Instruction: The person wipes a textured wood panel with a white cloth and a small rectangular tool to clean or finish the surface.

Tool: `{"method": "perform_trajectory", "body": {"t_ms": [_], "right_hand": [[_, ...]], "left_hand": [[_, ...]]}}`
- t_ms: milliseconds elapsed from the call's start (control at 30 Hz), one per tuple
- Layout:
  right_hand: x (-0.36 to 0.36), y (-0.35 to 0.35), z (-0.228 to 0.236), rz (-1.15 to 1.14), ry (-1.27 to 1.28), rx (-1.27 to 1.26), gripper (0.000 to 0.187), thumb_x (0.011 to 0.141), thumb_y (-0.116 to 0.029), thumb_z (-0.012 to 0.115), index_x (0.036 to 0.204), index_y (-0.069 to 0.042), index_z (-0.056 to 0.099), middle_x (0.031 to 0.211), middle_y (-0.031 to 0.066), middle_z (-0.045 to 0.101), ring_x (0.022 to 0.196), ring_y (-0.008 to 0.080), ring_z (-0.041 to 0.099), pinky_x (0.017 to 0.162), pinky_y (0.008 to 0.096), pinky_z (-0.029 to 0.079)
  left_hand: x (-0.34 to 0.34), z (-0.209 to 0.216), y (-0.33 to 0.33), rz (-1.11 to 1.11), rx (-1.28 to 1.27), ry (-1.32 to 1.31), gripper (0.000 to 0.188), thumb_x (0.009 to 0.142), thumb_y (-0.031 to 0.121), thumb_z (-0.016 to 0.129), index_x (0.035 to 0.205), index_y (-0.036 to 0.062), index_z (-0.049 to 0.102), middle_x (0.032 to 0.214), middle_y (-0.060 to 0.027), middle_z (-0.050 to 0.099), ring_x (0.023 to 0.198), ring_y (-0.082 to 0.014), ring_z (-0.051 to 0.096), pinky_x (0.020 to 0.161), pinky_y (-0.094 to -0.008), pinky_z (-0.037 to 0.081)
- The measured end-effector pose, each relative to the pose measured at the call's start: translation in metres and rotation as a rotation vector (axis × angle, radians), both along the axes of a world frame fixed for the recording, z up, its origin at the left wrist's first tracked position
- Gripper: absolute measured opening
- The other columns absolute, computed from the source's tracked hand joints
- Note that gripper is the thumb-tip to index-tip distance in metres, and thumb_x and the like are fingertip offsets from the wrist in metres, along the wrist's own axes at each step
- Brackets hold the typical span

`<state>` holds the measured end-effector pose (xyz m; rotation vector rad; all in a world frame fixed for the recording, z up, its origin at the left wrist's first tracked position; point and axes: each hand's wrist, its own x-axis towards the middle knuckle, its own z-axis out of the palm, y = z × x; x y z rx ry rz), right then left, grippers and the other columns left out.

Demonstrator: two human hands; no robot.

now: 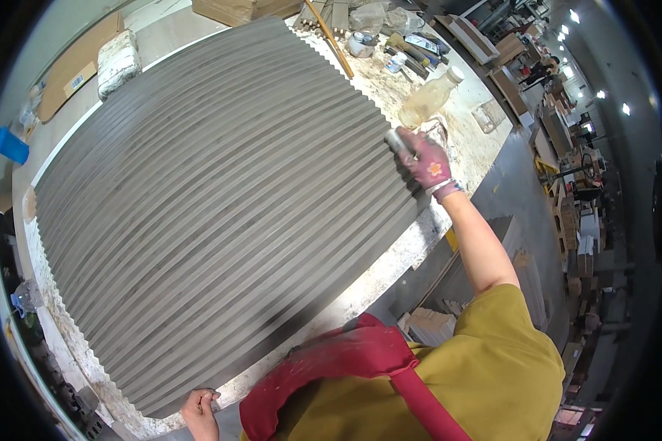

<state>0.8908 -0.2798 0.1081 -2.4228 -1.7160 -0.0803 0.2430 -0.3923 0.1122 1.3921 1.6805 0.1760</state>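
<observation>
A large grey ridged panel [221, 198] lies flat across the table, its ridges running lengthwise and its short ends zigzag. My right hand [428, 163], in a dirty purple-red glove with a flower on it, is at the panel's right end. It grips a small pale grey, rounded block [397, 141], partly hidden by the fingers. I cannot make out exactly what kind of thing that is. My bare left hand [200, 410] is by the panel's near edge at the lower left, fingers curled in. What it pinches, if anything, is hidden.
Beyond my right hand stand a cloudy plastic bottle [428, 99], a small white bottle [395, 62], a cup [360, 45] and several tools. A wooden stick [331, 40] rests at the panel's far right corner. A white wrapped block [119, 62] and cardboard [81, 70] lie at the far left.
</observation>
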Motion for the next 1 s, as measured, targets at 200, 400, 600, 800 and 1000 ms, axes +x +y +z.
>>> {"method": "perform_trajectory", "body": {"t_ms": [200, 400, 600, 800, 1000], "right_hand": [[-0.028, 0.024, 0.029, 0.133, -0.079, 0.114, 0.042, 0.088, -0.029, 0.057, 0.126, -0.014, 0.054, 0.102, 0.0192, 0.064, 0.096, 0.0368, 0.061, 0.085, 0.0433, 0.049], [-0.164, 0.056, 0.033, 0.505, 0.038, -0.034, 0.032, 0.083, -0.026, 0.057, 0.113, -0.016, 0.061, 0.098, 0.0116, 0.065, 0.096, 0.0301, 0.062, 0.081, 0.0377, 0.047], [-0.034, 0.057, 0.042, 0.046, -0.124, -0.062, 0.026, 0.080, -0.022, 0.059, 0.102, -0.011, 0.066, 0.087, 0.0131, 0.068, 0.081, 0.0357, 0.064, 0.074, 0.0437, 0.051], [-0.102, 0.060, 0.041, 0.361, -0.009, -0.095, 0.042, 0.083, -0.027, 0.062, 0.122, -0.012, 0.060, 0.111, 0.0169, 0.064, 0.102, 0.0337, 0.061, 0.088, 0.0409, 0.048], [-0.002, 0.060, 0.044, -0.178, -0.031, -0.224, 0.036, 0.083, -0.030, 0.059, 0.117, -0.017, 0.061, 0.098, 0.0170, 0.065, 0.090, 0.0360, 0.062, 0.080, 0.0435, 0.049]], "left_hand": [[0.001, 0.001, 0.005, -0.142, 0.077, 0.099, 0.015, 0.093, 0.013, 0.056, 0.098, 0.0061, 0.068, 0.087, -0.0094, 0.070, 0.078, -0.0179, 0.065, 0.069, -0.0300, 0.050], [-0.004, -0.002, 0.003, -0.146, 0.123, 0.059, 0.015, 0.091, 0.002, 0.051, 0.094, 0.0036, 0.066, 0.088, -0.0112, 0.070, 0.081, -0.0232, 0.067, 0.067, -0.0335, 0.050], [-0.006, -0.005, 0.005, -0.203, 0.126, 0.072, 0.013, 0.091, 0.007, 0.055, 0.093, 0.0030, 0.067, 0.084, -0.0109, 0.069, 0.072, -0.0200, 0.063, 0.066, -0.0336, 0.048], [-0.009, -0.005, 0.003, -0.105, 0.020, 0.031, 0.020, 0.094, 0.019, 0.058, 0.093, 0.0020, 0.068, 0.078, -0.0102, 0.068, 0.067, -0.0157, 0.058, 0.063, -0.0311, 0.046], [-0.013, -0.008, 0.001, -0.075, -0.024, 0.016, 0.019, 0.094, 0.018, 0.057, 0.099, 0.0042, 0.070, 0.081, -0.0077, 0.069, 0.068, -0.0124, 0.061, 0.064, -0.0281, 0.049]]}}
